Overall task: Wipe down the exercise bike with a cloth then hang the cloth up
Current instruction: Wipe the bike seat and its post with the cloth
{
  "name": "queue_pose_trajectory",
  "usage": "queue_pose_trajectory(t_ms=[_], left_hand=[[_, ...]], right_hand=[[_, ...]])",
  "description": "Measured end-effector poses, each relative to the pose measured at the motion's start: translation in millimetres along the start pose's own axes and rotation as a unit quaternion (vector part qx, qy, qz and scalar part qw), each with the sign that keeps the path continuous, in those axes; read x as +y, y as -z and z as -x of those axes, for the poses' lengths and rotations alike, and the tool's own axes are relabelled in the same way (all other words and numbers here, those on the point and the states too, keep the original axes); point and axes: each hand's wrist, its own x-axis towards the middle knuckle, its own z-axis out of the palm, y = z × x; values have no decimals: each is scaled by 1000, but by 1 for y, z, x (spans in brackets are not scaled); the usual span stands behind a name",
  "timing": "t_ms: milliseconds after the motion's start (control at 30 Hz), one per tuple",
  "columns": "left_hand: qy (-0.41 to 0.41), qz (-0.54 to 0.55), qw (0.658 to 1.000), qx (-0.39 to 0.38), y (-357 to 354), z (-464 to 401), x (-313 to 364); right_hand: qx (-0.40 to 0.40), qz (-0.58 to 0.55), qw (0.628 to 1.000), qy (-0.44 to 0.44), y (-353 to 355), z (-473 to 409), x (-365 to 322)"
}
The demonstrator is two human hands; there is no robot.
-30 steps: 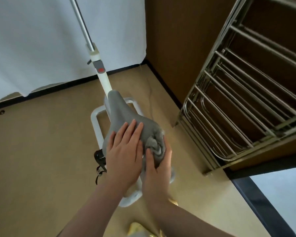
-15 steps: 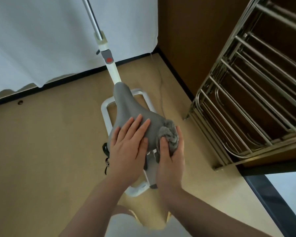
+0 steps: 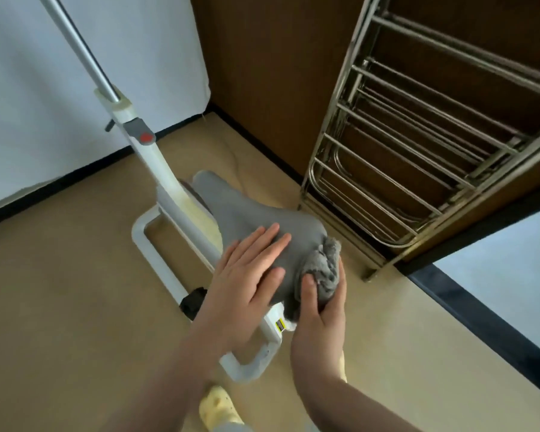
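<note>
Two hands (image 3: 247, 285) at saddle (image 3: 262, 219) edge

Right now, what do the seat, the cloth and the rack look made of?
Seat: smooth matte grey, probably vinyl or moulded foam; no sheen, no weave. Cloth: fluffy grey pile, likely microfibre or terry, bunched in the right hand. Rack: thin shiny tubes, looks like plated or stainless metal.

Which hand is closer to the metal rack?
Right. The right hand, gripping the cloth at the seat's rack-side edge, is nearer the rack; the left hand lies flat farther away.
</note>
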Motion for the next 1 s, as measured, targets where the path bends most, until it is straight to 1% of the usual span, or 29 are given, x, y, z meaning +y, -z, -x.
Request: queue_pose_trajectory(t_ms=[100,200,267,400,467,533,600,733,833,933,1000], left_hand=[[-35,24,998,-41,5,0,-13],[-53,47,994,-77,13,2,-20],[-52,80,990,-104,20,1,-23],[-20,172,977,-125,31,-3,-26],[-15,194,973,-127,31,-2,-24],[-17,186,975,-122,31,-1,-22],[-16,172,978,-119,30,0,-20],[-13,154,981,-118,29,-1,-21],[-9,150,981,-119,30,-1,-21],[-26,129,987,-92,25,3,-22],[-30,122,990,-56,16,6,-21]], right_hand=[[55,-57,997,-3,-13,1,-1],[131,-65,989,-21,-21,-16,-14],[152,-67,986,-14,-31,-1,-10],[126,-76,989,25,-55,47,9],[129,-96,987,15,-50,34,7],[140,-102,985,-7,-40,12,-4],[143,-105,984,-8,-38,8,-6],[85,-76,993,25,-51,55,18],[88,-102,991,13,-43,37,16],[96,-132,987,7,-35,12,7],[74,-103,991,32,-38,24,14]])
